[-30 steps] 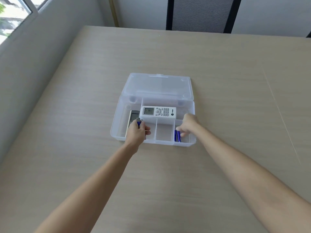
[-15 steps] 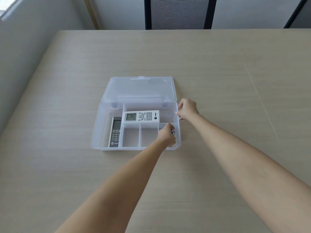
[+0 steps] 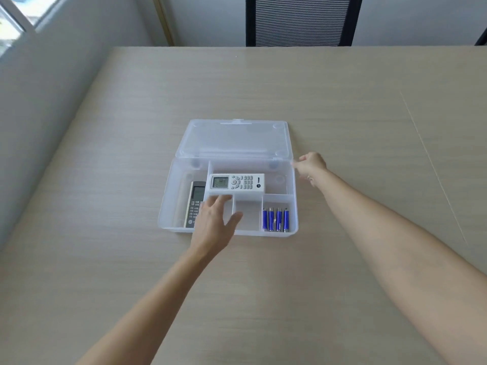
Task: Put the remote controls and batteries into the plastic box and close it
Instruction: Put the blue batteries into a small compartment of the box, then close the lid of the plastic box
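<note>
The clear plastic box (image 3: 294, 191) sits mid-table with its lid (image 3: 233, 138) folded flat behind it. A white remote (image 3: 236, 183) lies across the back compartment. A grey remote (image 3: 195, 202) lies in the left compartment, partly hidden by my left hand. Several blue batteries (image 3: 275, 219) lie side by side in the front right compartment. My left hand (image 3: 214, 222) hovers over the front left of the box, fingers spread, holding nothing. My right hand (image 3: 311, 165) is at the box's back right corner beside the hinge, fingers curled; whether it touches the lid is unclear.
The box rests on a wide light wooden table (image 3: 342, 101). A black mesh chair (image 3: 303, 21) stands behind the far edge. A grey wall and window (image 3: 15, 27) run along the left side.
My left hand let go of the batteries in the front right compartment and moved left, now open over the box's front left. My right hand stayed by the back right corner.
</note>
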`<state>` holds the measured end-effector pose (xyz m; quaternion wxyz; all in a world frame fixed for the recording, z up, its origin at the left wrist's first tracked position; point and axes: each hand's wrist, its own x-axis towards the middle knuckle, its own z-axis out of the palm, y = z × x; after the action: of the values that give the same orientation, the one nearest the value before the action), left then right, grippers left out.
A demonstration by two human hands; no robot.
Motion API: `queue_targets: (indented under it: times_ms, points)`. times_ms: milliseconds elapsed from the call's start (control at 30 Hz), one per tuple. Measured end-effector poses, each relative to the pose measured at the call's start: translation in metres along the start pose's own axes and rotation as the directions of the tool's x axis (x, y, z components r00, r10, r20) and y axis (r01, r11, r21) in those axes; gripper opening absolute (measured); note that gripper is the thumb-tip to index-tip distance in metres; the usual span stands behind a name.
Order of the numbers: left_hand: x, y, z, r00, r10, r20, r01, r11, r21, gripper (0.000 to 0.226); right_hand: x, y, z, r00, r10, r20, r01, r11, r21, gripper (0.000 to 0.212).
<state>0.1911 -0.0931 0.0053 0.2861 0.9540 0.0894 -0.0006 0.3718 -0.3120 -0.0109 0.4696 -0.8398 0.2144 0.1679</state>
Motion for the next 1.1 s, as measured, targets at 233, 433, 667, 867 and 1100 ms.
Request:
queue_targets:
  times_ms: [233, 433, 667, 867, 1100]
  points:
    - [-0.026, -0.058, 0.028, 0.948, -0.168, 0.271, 0.09, 0.956, 0.278, 0.105, 0.02, 0.028, -0.017, 0.989, 0.147, -0.018, -0.143, 0.98, 0.141, 0.05]
    - [-0.027, -0.059, 0.036, 0.955, -0.164, 0.246, 0.091, 0.955, 0.284, 0.107, 0.033, 0.036, -0.017, 0.992, 0.12, -0.048, -0.099, 0.945, 0.311, 0.029]
    - [-0.025, -0.058, 0.035, 0.953, -0.165, 0.253, 0.098, 0.961, 0.259, 0.109, 0.0, 0.033, -0.038, 0.982, -0.164, -0.094, 0.182, 0.954, 0.239, 0.015]
    - [-0.027, -0.051, 0.013, 0.936, -0.352, -0.004, 0.317, 0.846, -0.429, 0.07, -0.056, 0.012, -0.077, 0.954, -0.142, 0.263, -0.09, 0.703, 0.705, 0.085]
    - [-0.013, -0.056, -0.039, 0.831, -0.442, 0.338, 0.445, 0.164, -0.88, 0.101, -0.121, 0.062, -0.051, 0.941, -0.059, 0.335, -0.053, 0.948, 0.315, 0.086]
